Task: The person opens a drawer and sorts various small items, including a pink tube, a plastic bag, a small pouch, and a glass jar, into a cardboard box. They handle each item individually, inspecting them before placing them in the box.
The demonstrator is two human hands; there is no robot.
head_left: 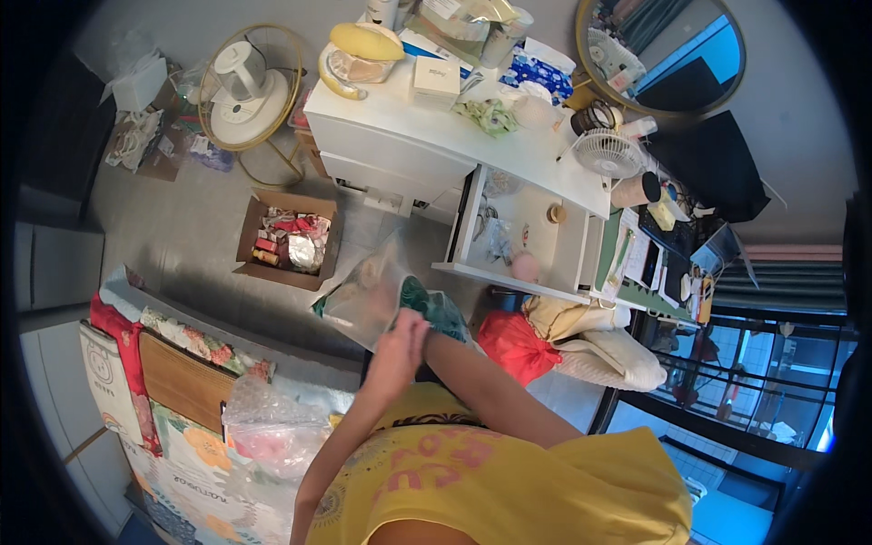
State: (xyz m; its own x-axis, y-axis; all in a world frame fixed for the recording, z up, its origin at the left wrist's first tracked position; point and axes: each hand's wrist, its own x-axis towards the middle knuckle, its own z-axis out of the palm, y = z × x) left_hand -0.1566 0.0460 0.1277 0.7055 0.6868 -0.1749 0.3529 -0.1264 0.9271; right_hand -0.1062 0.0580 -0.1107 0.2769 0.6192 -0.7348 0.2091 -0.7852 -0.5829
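Observation:
In front of my body I hold a clear plastic bag with dark green parts. My left hand is closed, its fingers gripping the bag's gathered edge. My right forearm reaches to the same spot. The right hand itself is hidden by the left hand and the bag, so its fingers do not show. Something pale shows blurred through the clear plastic. Just beyond the bag to the left, an open cardboard box on the floor holds small red packages and a silver foil item.
A white drawer stands pulled out at right, with a few small items inside. The white dresser top carries packages and a fan. A red bag lies close right. Fabric-covered furniture stands left; a gold-rimmed side table stands behind.

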